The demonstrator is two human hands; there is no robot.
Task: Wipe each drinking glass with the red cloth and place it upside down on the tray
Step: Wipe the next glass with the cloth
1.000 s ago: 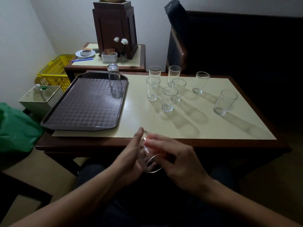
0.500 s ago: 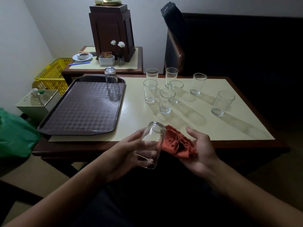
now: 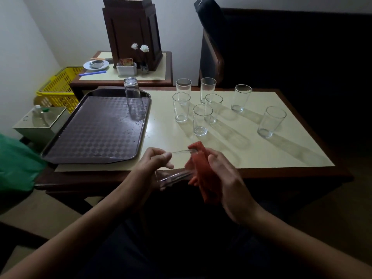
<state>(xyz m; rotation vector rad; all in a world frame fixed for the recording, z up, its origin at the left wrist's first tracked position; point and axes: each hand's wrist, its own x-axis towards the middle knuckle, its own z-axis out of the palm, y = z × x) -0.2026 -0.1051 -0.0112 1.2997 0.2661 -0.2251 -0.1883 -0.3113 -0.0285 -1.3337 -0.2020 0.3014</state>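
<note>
One glass (image 3: 174, 176), clasped in the left grip (image 3: 153, 164), takes the red cloth (image 3: 202, 174) pinched by the right grip (image 3: 226, 179), seemingly at its mouth; next, upend it onto the tray (image 3: 96, 129).

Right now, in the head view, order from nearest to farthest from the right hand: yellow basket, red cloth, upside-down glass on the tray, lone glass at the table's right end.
1. red cloth, gripped by the right hand itself.
2. lone glass, upright, right end of the table.
3. upside-down glass, far corner of the tray.
4. yellow basket, far left, beyond the tray.
</note>
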